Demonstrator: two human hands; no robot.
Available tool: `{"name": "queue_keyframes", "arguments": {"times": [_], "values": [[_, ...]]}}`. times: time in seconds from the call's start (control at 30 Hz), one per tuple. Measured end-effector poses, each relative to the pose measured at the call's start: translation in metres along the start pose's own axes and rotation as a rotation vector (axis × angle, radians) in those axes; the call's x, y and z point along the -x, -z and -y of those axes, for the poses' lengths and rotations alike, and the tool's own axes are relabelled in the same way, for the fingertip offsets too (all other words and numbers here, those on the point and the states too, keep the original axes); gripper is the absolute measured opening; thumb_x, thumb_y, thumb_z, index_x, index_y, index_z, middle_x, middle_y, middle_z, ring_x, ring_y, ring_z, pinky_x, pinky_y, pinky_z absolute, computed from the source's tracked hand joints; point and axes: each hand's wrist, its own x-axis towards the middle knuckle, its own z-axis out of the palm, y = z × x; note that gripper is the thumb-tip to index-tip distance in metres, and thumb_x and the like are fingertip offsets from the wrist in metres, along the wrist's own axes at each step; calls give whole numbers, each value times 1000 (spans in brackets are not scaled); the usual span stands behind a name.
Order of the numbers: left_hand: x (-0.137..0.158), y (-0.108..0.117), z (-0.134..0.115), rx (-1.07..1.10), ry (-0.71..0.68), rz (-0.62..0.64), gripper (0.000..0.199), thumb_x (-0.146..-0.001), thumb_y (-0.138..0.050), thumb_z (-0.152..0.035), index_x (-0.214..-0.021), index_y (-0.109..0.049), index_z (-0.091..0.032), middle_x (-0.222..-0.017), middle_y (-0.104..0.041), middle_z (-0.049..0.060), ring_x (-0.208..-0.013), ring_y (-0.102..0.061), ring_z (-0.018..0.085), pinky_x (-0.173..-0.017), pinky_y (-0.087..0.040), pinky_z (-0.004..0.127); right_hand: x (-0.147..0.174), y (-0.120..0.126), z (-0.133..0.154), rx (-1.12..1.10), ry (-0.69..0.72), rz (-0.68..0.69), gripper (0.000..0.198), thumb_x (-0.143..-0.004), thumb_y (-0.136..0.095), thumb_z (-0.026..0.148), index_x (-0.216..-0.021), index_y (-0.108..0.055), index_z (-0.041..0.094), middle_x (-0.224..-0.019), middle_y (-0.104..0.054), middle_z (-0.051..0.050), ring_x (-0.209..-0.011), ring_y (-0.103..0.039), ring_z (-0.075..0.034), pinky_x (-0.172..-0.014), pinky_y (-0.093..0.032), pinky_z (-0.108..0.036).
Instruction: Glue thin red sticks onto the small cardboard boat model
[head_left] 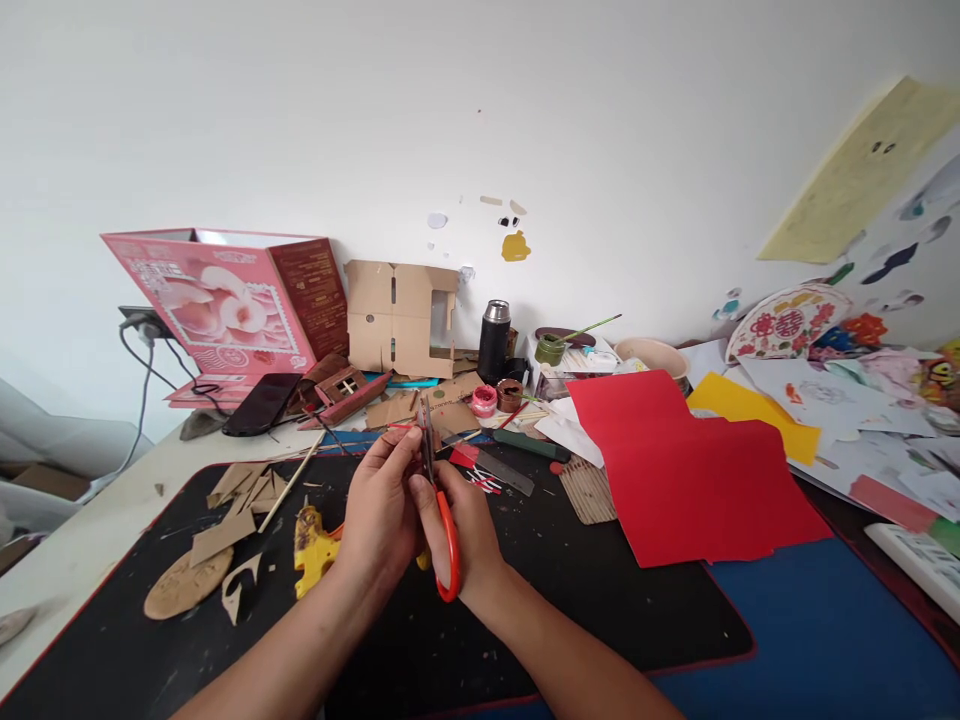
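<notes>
My right hand [469,530] is closed round the handles of a pair of scissors [448,545] with orange-red grips, its blades pointing up and away from me. Just left of the blades, the fingertips of my left hand [382,495] are pinched on a thin red strip [403,426], mostly hidden by the fingers. Both hands are close together above a black mat [420,660]. Beyond them lie small red and white paper scraps [480,475] and a metal ruler [504,470]. A yellow glue gun [311,550] rests beside my left wrist.
Red sheets [697,490] cover the right side. Cardboard scraps [221,535] and a brown oval piece [187,585] lie left. Behind stand a pink box [225,310], a cardboard panel [390,320], a black bottle [493,345] and paint jars [484,401]. A phone [262,404] lies back left.
</notes>
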Motion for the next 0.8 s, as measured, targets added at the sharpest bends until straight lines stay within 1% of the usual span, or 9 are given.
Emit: {"name": "queue_keyframes", "arguments": {"times": [0.17,0.33,0.47,0.57,0.63,0.7,0.77,0.8], "values": [[3,-4,-2,11,12,-14,46,-51,-105,-31,-78,-70,-17,-77,-72,-2,-71,-64,12,-67,-52,20,0,-1,-3,11,11,-26,34,-103,-64,54,-87,-64,24,-77,-71,-2,-68,-66,-19,-60,-45,-26],[4,-6,-1,15,14,-22,48,-48,-106,-32,-77,-71,-16,-76,-70,-3,-72,-63,11,-67,-52,18,0,-1,-6,-5,1,-31,31,-103,-64,50,-90,-65,22,-79,-70,-1,-69,-67,-18,-61,-45,-25],[3,-5,1,-1,3,3,44,-54,-104,-32,-77,-71,-17,-76,-69,-2,-71,-62,11,-65,-51,18,0,-3,-6,-6,-31,-57,29,-103,-64,49,-92,-65,23,-76,-68,-1,-69,-66,-19,-59,-44,-26],[2,-3,-1,-32,-17,36,38,-61,-102,-34,-78,-72,-18,-77,-70,-1,-70,-63,11,-62,-50,19,2,-3,-6,-17,-52,-36,30,-103,-62,52,-97,-65,23,-72,-66,1,-56,-62,-17,-51,-43,-25],[-1,-1,-5,-60,-32,85,36,-63,-101,-33,-79,-73,-18,-79,-72,0,-70,-64,12,-62,-51,20,4,1,-7,-41,-73,14,34,-104,-61,57,-100,-64,24,-65,-61,4,-45,-56,-15,-46,-40,-24],[-4,2,-11,-90,-40,146,34,-62,-100,-32,-80,-75,-17,-80,-74,1,-73,-67,14,-67,-54,22,5,12,-9,-31,-87,50,38,-105,-57,61,-102,-63,23,-59,-57,6,-40,-53,-14,-43,-39,-23],[-8,7,-17,-132,-28,184,35,-60,-101,-32,-79,-76,-16,-82,-77,4,-76,-69,15,-72,-57,25,4,29,-11,65,-87,43,42,-106,-53,63,-100,-63,22,-56,-55,6,-41,-54,-14,-46,-40,-23],[-10,9,-20,-158,-15,194,36,-60,-101,-33,-78,-76,-16,-83,-78,5,-75,-70,16,-72,-57,25,4,40,-12,139,-89,37,43,-105,-54,63,-100,-64,22,-57,-56,5,-43,-55,-14,-48,-39,-23]]}}
